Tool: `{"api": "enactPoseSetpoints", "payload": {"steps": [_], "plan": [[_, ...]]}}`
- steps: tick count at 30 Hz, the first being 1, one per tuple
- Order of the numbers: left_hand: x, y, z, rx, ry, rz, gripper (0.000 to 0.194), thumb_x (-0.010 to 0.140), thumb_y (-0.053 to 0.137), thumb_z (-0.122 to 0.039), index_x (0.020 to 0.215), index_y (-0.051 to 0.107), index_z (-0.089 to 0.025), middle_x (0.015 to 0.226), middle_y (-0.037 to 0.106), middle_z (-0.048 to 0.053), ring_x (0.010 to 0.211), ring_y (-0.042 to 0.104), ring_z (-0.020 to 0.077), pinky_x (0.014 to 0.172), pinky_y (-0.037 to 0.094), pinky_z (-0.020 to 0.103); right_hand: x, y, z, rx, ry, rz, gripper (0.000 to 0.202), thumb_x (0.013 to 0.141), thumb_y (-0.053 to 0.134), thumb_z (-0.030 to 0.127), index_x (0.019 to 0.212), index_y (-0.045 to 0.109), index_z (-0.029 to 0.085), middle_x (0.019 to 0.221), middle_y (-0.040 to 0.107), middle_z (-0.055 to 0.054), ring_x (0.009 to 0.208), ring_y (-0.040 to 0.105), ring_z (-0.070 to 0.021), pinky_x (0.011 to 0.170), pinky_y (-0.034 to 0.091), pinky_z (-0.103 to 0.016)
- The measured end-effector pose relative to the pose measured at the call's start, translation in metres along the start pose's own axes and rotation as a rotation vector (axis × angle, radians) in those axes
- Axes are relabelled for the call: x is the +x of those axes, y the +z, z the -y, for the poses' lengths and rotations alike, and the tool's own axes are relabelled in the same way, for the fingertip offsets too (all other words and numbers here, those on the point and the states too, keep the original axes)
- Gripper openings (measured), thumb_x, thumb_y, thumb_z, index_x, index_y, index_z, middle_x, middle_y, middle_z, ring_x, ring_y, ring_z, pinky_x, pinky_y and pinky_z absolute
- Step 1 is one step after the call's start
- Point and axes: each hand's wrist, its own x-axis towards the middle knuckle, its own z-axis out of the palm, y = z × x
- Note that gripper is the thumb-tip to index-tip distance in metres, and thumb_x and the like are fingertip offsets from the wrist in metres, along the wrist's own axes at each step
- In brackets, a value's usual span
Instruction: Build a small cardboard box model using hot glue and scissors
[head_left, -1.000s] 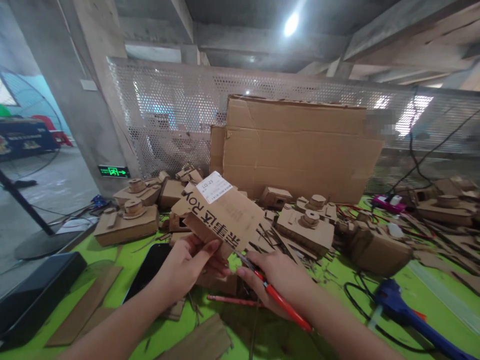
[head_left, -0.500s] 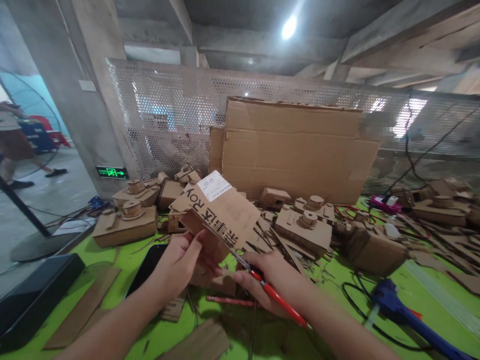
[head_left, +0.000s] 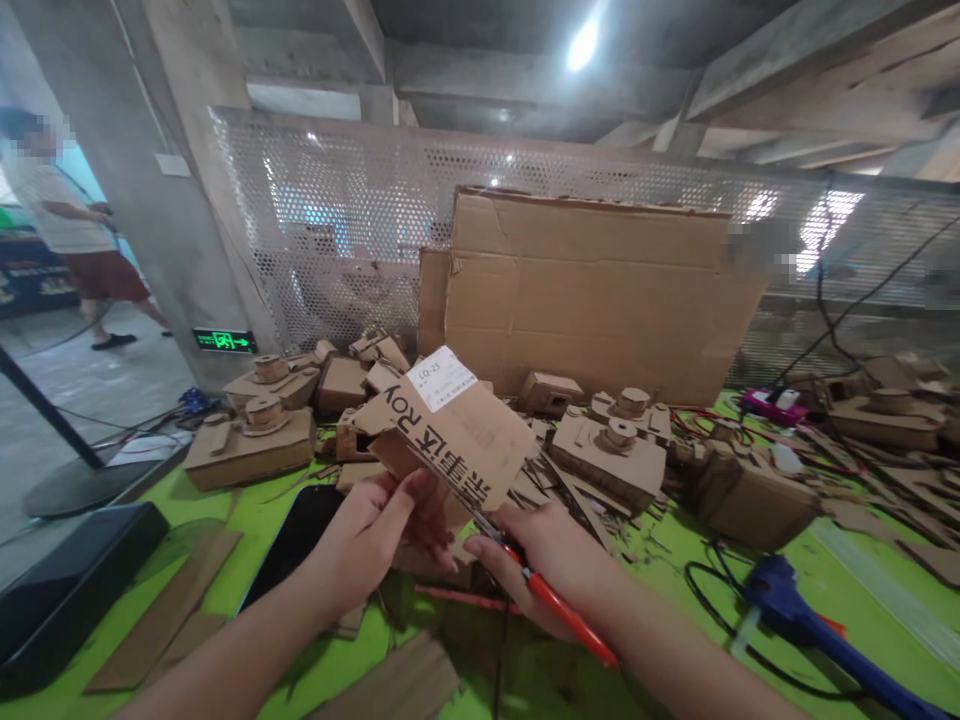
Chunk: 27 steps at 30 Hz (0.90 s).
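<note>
My left hand [head_left: 382, 530] pinches the lower left edge of a cardboard piece [head_left: 487, 440] with black printed lettering and a white label. The piece is tilted above the table and has a folded flap at its left. In my right hand [head_left: 551, 560] is a pair of red-handled scissors [head_left: 566, 610], their metal blades at the lower edge of the cardboard. How far the blades are apart is hidden by the hand and cardboard. Below my hands a thin red stick [head_left: 457, 598] lies on the table.
Several cardboard models [head_left: 611, 460] and scraps crowd the green table [head_left: 660, 640]. A blue glue gun [head_left: 795, 600] with a black cable lies at right. At left are a phone [head_left: 292, 535] and a dark case [head_left: 82, 590]. A large cardboard sheet [head_left: 592, 300] stands behind. A person [head_left: 82, 230] walks at far left.
Both hands, the cardboard piece and the scissors have shifted slightly right. The scissors remain at the cardboard's lower edge. The person in the background has come further into view.
</note>
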Motion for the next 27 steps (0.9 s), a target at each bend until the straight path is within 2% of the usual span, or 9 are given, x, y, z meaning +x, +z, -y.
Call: {"api": "enactPoseSetpoints", "payload": {"steps": [4, 7, 13, 16, 19, 24, 27], "plan": [[0.000, -0.002, 0.001, -0.013, -0.004, 0.015, 0.046, 0.078, 0.080, -0.059, 0.067, 0.069, -0.016, 0.054, 0.072, 0.008, 0.047, 0.071, 0.0225, 0.051, 0.061, 0.031, 0.000, -0.003, 0.001, 0.046, 0.043, 0.039, 0.028, 0.096, 0.059, 0.048, 0.094, 0.070, 0.022, 0.081, 0.075, -0.007, 0.074, 0.068, -0.0222, 0.068, 0.046, -0.028], [0.000, -0.005, 0.001, -0.018, 0.026, 0.007, 0.047, 0.080, 0.077, -0.061, 0.069, 0.069, -0.016, 0.058, 0.074, 0.008, 0.049, 0.072, 0.0225, 0.051, 0.061, 0.031, 0.000, -0.008, 0.005, 0.123, 0.057, 0.046, 0.026, 0.093, 0.064, 0.046, 0.098, 0.070, 0.021, 0.074, 0.072, -0.004, 0.068, 0.063, -0.0197, 0.064, 0.045, -0.027], [-0.002, -0.004, 0.001, -0.037, 0.007, 0.081, 0.047, 0.083, 0.075, -0.060, 0.073, 0.070, -0.015, 0.061, 0.076, 0.010, 0.048, 0.072, 0.0216, 0.052, 0.062, 0.032, 0.000, -0.007, 0.008, 0.285, 0.019, 0.034, 0.027, 0.090, 0.060, 0.026, 0.115, 0.069, 0.022, 0.086, 0.075, -0.003, 0.069, 0.062, -0.0180, 0.065, 0.047, -0.026], [-0.004, -0.004, 0.002, -0.041, -0.024, 0.114, 0.049, 0.084, 0.073, -0.062, 0.073, 0.070, -0.014, 0.061, 0.076, 0.010, 0.047, 0.072, 0.0214, 0.051, 0.061, 0.031, 0.000, -0.005, 0.008, 0.326, -0.039, 0.018, 0.022, 0.087, 0.059, 0.020, 0.105, 0.072, 0.021, 0.087, 0.076, -0.003, 0.074, 0.064, -0.0187, 0.068, 0.049, -0.025], [-0.004, -0.004, 0.002, -0.007, -0.036, 0.126, 0.052, 0.086, 0.071, -0.063, 0.070, 0.070, -0.013, 0.060, 0.075, 0.010, 0.047, 0.072, 0.0212, 0.052, 0.060, 0.031, 0.000, -0.004, 0.006, 0.280, -0.040, -0.002, 0.011, 0.087, 0.061, 0.022, 0.087, 0.072, 0.019, 0.075, 0.072, -0.004, 0.074, 0.065, -0.0200, 0.068, 0.049, -0.025], [-0.003, 0.000, -0.001, 0.046, -0.057, 0.116, 0.057, 0.087, 0.068, -0.064, 0.059, 0.067, -0.014, 0.054, 0.072, 0.011, 0.046, 0.070, 0.0202, 0.051, 0.059, 0.028, 0.000, 0.003, 0.002, 0.197, 0.003, -0.047, 0.026, 0.090, 0.062, 0.032, 0.068, 0.064, 0.020, 0.065, 0.067, -0.004, 0.067, 0.059, -0.0183, 0.066, 0.046, -0.025], [0.000, 0.000, -0.002, 0.053, -0.013, 0.026, 0.058, 0.087, 0.066, -0.066, 0.061, 0.067, -0.014, 0.049, 0.069, 0.010, 0.044, 0.069, 0.0199, 0.050, 0.058, 0.028, 0.001, 0.004, 0.002, 0.173, 0.021, -0.043, 0.032, 0.091, 0.062, 0.035, 0.063, 0.060, 0.020, 0.060, 0.062, -0.002, 0.059, 0.051, -0.0153, 0.060, 0.041, -0.024]]}}
